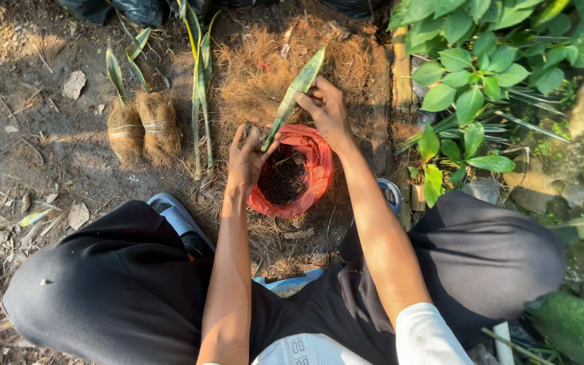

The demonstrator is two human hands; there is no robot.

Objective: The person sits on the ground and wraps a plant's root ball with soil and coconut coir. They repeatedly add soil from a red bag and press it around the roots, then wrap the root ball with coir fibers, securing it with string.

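Observation:
I squat over a red plastic bag [319, 172] filled with dark soil [282, 177], set on a bed of brown fibre. My right hand [326, 111] grips a long green leaf cutting [299, 88] near its upper part. My left hand [248, 159] pinches the cutting's lower end just above the soil, at the bag's left rim. The leaf slants from the bag up to the right.
Two finished bundles with fibre-wrapped roots [143, 128] stand at the left, beside loose long leaves [201, 88]. A leafy green bush [481, 74] crowds the right side. Black bags [116, 8] lie at the top. My knees in dark trousers [103, 284] flank the bag.

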